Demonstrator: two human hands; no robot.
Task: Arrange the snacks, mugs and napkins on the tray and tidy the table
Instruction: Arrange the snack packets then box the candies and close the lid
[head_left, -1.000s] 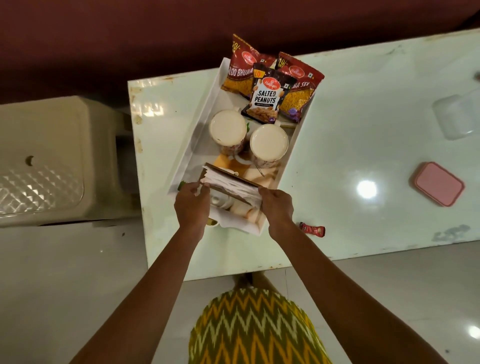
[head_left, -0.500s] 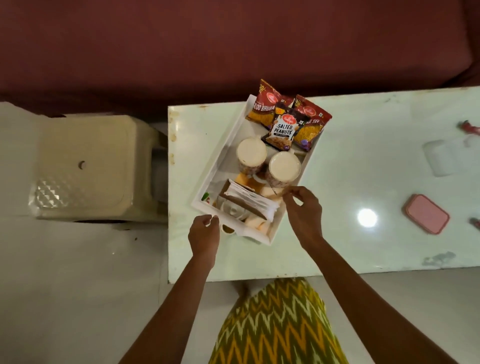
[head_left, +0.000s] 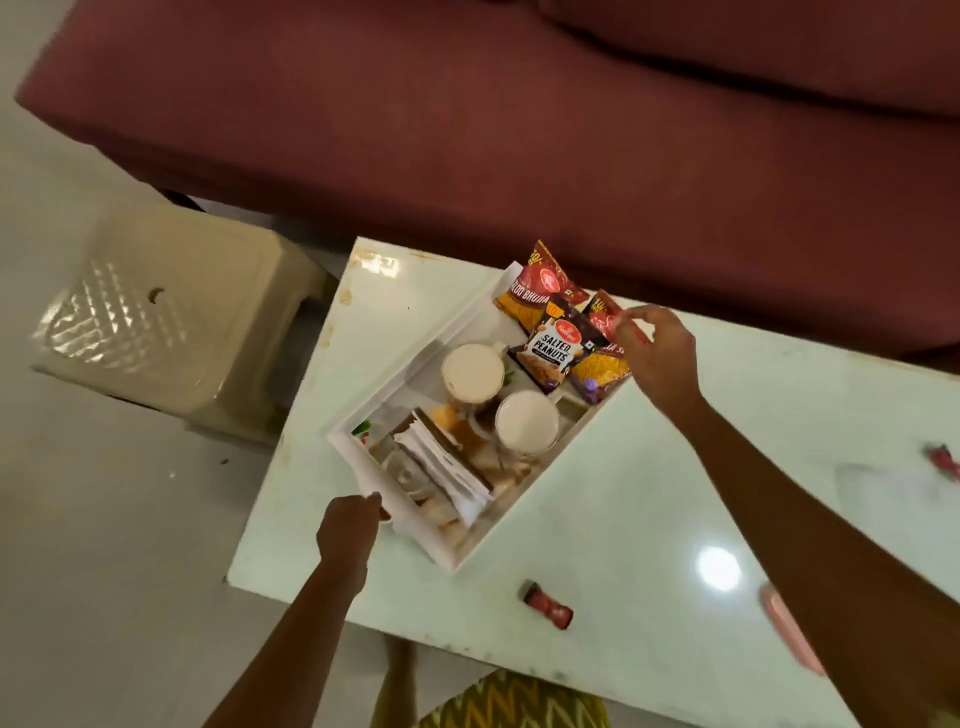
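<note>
A white tray (head_left: 426, 348) sits at the left end of the pale table (head_left: 675, 467). It holds two mugs (head_left: 471, 371) (head_left: 525, 427) of milky drink. A stack of white napkins (head_left: 447, 467) lies at its near end. Three snack packets lean at the far end: Aloo Bhujia (head_left: 535, 296), Salted Peanuts (head_left: 553, 356) and a red one (head_left: 597, 369). My left hand (head_left: 348, 530) pinches the tray's near-left rim. My right hand (head_left: 657, 353) is at the far right corner, fingers curled on the red packet's top edge; whether it grips is unclear.
A red wrapped candy (head_left: 548, 610) lies on the table near the front edge. Another candy (head_left: 943, 460), a clear container (head_left: 893, 493) and a pink box (head_left: 789, 634) lie to the right. A cream plastic stool (head_left: 166, 317) stands left of the table, a maroon sofa (head_left: 519, 130) behind.
Both hands let go of the napkin stack, which now rests in the tray. My right hand travelled from the tray's near side to its far right corner. My left hand stays at the near-left rim.
</note>
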